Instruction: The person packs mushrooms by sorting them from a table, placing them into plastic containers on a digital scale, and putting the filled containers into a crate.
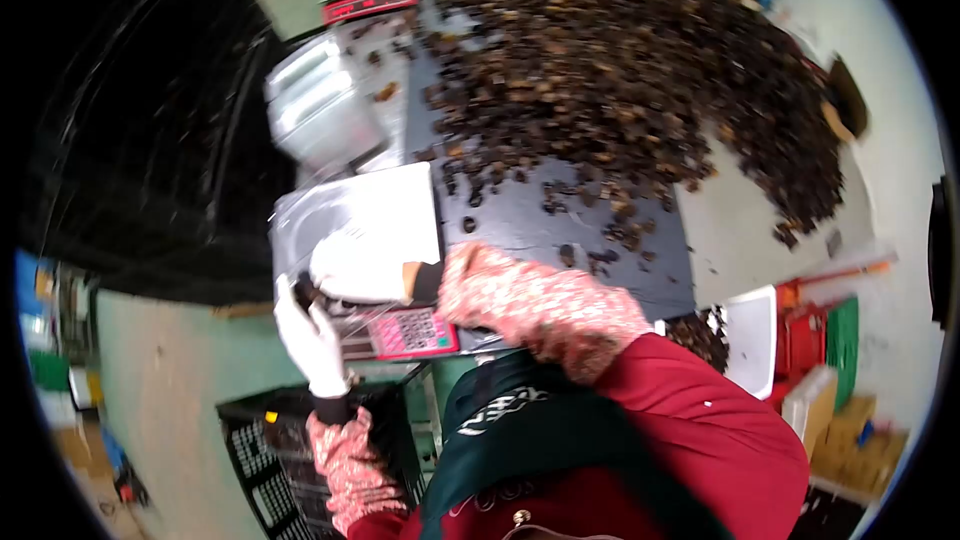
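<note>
Head view: both hands in white gloves at the near left of the table. Left hand — fingers narrow, next to a dark piece at the near-left edge of the digital scale. Right hand lies over the clear plastic tray on the scale, fingers blurred; can't tell which hand grips the piece. Stacked clear containers sit just beyond. Big heap of dark brown pieces at far right — second scale far left.
</note>
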A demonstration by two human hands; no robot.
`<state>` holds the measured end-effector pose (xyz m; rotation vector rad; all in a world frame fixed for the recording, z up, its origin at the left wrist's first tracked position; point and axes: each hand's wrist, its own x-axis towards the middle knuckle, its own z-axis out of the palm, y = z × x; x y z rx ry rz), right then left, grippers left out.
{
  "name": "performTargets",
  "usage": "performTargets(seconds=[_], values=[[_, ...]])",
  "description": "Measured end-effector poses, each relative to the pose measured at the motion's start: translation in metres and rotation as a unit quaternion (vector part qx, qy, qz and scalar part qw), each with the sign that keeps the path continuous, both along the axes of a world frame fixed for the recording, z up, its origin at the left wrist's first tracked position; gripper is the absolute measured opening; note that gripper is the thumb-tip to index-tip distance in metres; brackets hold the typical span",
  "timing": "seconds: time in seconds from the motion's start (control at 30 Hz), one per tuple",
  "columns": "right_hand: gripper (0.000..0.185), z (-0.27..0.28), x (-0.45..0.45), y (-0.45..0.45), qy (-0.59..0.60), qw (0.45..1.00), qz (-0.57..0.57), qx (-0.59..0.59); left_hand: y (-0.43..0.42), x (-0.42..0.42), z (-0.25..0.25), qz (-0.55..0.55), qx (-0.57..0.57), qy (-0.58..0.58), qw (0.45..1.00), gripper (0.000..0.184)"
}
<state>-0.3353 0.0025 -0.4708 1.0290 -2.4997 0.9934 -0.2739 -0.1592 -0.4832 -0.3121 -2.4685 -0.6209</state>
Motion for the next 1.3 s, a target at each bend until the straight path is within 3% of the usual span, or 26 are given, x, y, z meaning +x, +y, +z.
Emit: performTargets(seconds=[0.03,0.1,0.17,0.27,0.3,0.33,0.37,0.43,0.47,0.5,0.67,0.83,0.9,0.93,0.97,1.03,1.07,1.1,1.17,1.2,1.23,1.3], values=[[0.026,-0.011,0.006,-0.009,0.150,0.976,0.001,0.160,-0.006,0.003,-0.002,0.012,-0.067,-0.020,0.997,0.055],[0.036,0.000,0.012,-0.020,0.026,0.970,0.027,0.239,-0.015,-0.002,-0.010,0.008,-0.144,-0.068,0.987,0.060],[0.038,0.011,0.018,-0.018,0.000,0.969,-0.005,0.246,-0.017,-0.004,-0.014,0.022,-0.160,-0.041,0.986,0.059],[0.034,0.029,0.046,0.054,-0.015,1.000,-0.005,0.018,-0.021,-0.007,-0.009,0.019,-0.163,-0.084,0.983,0.057],[0.031,0.046,0.061,0.098,-0.115,0.992,-0.029,-0.050,-0.015,-0.005,0.002,-0.005,-0.076,-0.041,0.996,0.049],[0.024,0.062,0.073,0.136,-0.229,0.959,-0.164,0.042,-0.010,-0.004,0.005,-0.006,-0.062,-0.019,0.998,0.044],[0.023,0.038,0.077,0.140,-0.074,0.979,-0.191,-0.022,-0.009,-0.003,0.005,-0.004,-0.043,0.004,0.999,0.039],[0.022,-0.004,0.098,0.267,-0.070,0.871,-0.452,0.182,0.029,0.010,0.021,-0.059,0.053,0.055,0.995,0.033],[0.022,-0.018,0.103,0.273,-0.028,0.864,-0.471,0.178,0.036,0.014,0.024,-0.051,0.075,0.048,0.995,0.031],[0.022,-0.049,0.119,0.330,-0.102,0.766,-0.600,0.206,0.085,0.027,0.031,-0.137,0.114,-0.002,0.984,0.030],[0.027,-0.080,0.128,0.373,-0.169,0.771,-0.560,0.251,0.228,0.052,-0.017,-0.371,0.074,-0.129,0.916,0.022],[0.021,-0.085,0.132,0.382,-0.181,0.784,-0.552,0.221,0.284,0.057,-0.030,-0.408,0.070,-0.152,0.897,0.019],[0.020,-0.095,0.131,0.395,-0.147,0.831,-0.498,0.200,0.304,0.052,-0.046,-0.413,0.070,-0.164,0.893,0.016],[0.019,-0.094,0.132,0.399,-0.145,0.845,-0.489,0.162,0.310,0.050,-0.048,-0.399,0.068,-0.179,0.897,0.015],[0.019,-0.076,0.146,0.401,-0.151,0.852,-0.499,0.049,0.319,0.050,-0.051,-0.387,0.063,-0.193,0.900,0.014],[0.018,-0.064,0.161,0.404,-0.134,0.856,-0.499,0.015,0.325,0.047,-0.062,-0.398,0.067,-0.171,0.899,0.014],[0.017,-0.051,0.198,0.414,-0.107,0.884,-0.433,-0.141,0.334,0.047,-0.066,-0.393,0.064,-0.178,0.900,0.015],[0.017,-0.037,0.206,0.410,-0.099,0.885,-0.414,-0.187,0.340,0.043,-0.067,-0.384,0.067,-0.180,0.903,0.016],[0.021,-0.037,0.300,0.433,-0.178,0.847,-0.483,-0.135,0.363,0.034,-0.073,-0.393,0.059,-0.192,0.897,0.029],[0.022,-0.015,0.307,0.430,-0.199,0.842,-0.484,-0.132,0.368,0.031,-0.080,-0.394,0.048,-0.201,0.895,0.033],[0.024,-0.005,0.342,0.430,-0.264,0.782,-0.531,-0.192,0.373,0.028,-0.083,-0.396,0.038,-0.211,0.893,0.038],[0.026,-0.037,0.416,0.454,-0.350,0.703,-0.616,-0.057,0.387,0.024,-0.080,-0.418,-0.042,-0.244,0.874,0.048]])
